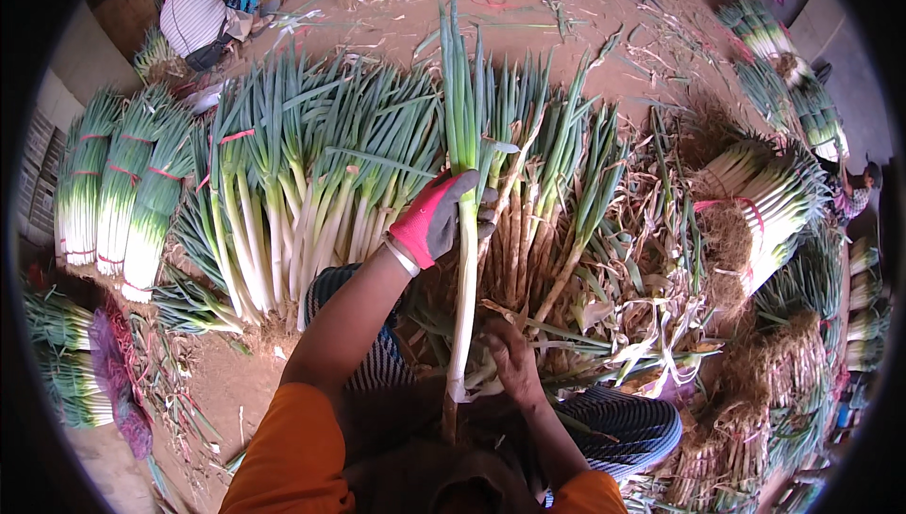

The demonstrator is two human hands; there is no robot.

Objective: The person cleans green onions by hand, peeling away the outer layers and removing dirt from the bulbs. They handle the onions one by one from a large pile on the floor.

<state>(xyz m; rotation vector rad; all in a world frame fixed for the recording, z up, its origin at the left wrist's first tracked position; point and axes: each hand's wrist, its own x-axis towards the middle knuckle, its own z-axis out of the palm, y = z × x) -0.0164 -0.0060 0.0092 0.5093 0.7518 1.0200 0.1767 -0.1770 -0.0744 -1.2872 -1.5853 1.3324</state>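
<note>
My left hand (437, 219), in a pink and grey glove, is wrapped round a long green onion (462, 278) at the point where the white stem turns green. The onion stands nearly upright in front of me, leaves up, its lower end close to my lap. Beside the lower stem is my bare right hand (511, 360), fingers curled; what they hold, if anything, I cannot make out. To the left lean peeled green onions (330, 202) with clean white stems. Behind the held one and to its right stand unpeeled green onions (538, 221) with brown, dry outer leaves.
Loose peelings (642, 297) are heaped at my right. Tied onion bundles (123, 193) stand at the far left. More bundles (755, 202) with roots lie on the right. A person in a striped shirt (193, 18) crouches at the back left on the brown floor (396, 18).
</note>
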